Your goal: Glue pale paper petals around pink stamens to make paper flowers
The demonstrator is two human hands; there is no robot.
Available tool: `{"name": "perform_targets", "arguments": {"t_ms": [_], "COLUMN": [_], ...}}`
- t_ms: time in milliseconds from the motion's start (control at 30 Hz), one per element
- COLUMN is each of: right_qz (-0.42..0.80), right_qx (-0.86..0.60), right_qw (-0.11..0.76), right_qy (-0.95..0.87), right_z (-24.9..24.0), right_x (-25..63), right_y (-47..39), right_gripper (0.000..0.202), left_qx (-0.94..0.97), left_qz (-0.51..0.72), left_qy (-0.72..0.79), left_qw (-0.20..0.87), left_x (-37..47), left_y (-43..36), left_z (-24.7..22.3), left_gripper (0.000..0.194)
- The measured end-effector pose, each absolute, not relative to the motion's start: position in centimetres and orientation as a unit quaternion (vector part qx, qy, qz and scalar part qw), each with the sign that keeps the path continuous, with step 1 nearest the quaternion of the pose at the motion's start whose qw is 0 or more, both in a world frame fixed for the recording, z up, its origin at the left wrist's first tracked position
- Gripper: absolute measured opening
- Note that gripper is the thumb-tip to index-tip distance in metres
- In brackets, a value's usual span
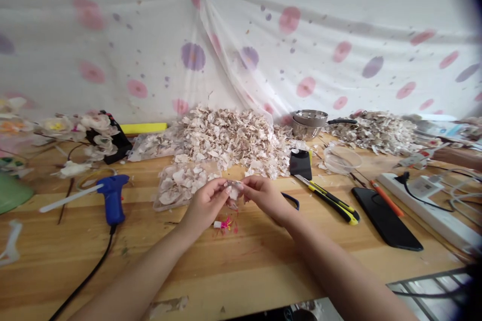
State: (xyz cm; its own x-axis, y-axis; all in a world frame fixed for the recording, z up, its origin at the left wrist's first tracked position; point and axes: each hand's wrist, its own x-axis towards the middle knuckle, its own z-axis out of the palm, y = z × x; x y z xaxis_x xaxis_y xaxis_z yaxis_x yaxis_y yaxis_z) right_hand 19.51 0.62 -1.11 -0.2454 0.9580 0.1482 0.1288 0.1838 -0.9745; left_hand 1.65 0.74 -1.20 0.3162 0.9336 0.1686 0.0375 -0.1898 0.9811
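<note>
My left hand (203,205) and right hand (266,199) pinch a petal-like flake (235,189), presumably for control; a clear tray (159,207) sits left of them, seemingly for reach.

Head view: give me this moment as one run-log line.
left hand: pinching pale flakes | right hand: pinching same flakes | nearby: clear tray, pink piece, glue gun

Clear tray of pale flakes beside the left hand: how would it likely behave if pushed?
The clear tray would probably slide rather than tip, since it looks shallow and sits flat on the table. It is likely light for its size, as the pale flakes look thin. A sharp shove might spill some, because they lie loose inside.
</note>
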Motion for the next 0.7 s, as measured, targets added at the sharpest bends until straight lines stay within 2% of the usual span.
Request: {"name": "perform_targets", "arguments": {"t_ms": [67, 200, 367, 500, 700], "right_qz": [0.443, 0.282, 0.137, 0.1, 0.114], "right_qx": [-0.428, -0.408, -0.378, -0.388, -0.398], "right_qw": [0.438, 0.423, 0.424, 0.424, 0.429], "right_qy": [-0.654, -0.758, -0.812, -0.812, -0.803], "right_z": [-1.1, -1.2, -1.5, -1.8, -2.0], "right_x": [19.4, 19.4, 19.1, 18.8, 18.8], "right_y": [0.3, -0.3, -0.8, -0.8, -0.9], "right_gripper": [0.032, 0.044, 0.028, 0.021, 0.024], "left_qx": [0.639, 0.662, 0.691, 0.699, 0.7], "left_qz": [0.438, 0.416, 0.379, 0.365, 0.364], "left_qy": [0.387, 0.399, 0.418, 0.43, 0.435], "left_qw": [0.501, 0.479, 0.451, 0.44, 0.435], "left_x": [1.4, 0.8, 0.5, 0.6, 0.6], "left_y": [0.6, 0.2, -0.4, -0.6, -0.6], "left_z": [-1.2, -1.3, -1.9, -2.2, -2.2], "left_gripper": [0.024, 0.021, 0.019, 0.019, 0.018]}}
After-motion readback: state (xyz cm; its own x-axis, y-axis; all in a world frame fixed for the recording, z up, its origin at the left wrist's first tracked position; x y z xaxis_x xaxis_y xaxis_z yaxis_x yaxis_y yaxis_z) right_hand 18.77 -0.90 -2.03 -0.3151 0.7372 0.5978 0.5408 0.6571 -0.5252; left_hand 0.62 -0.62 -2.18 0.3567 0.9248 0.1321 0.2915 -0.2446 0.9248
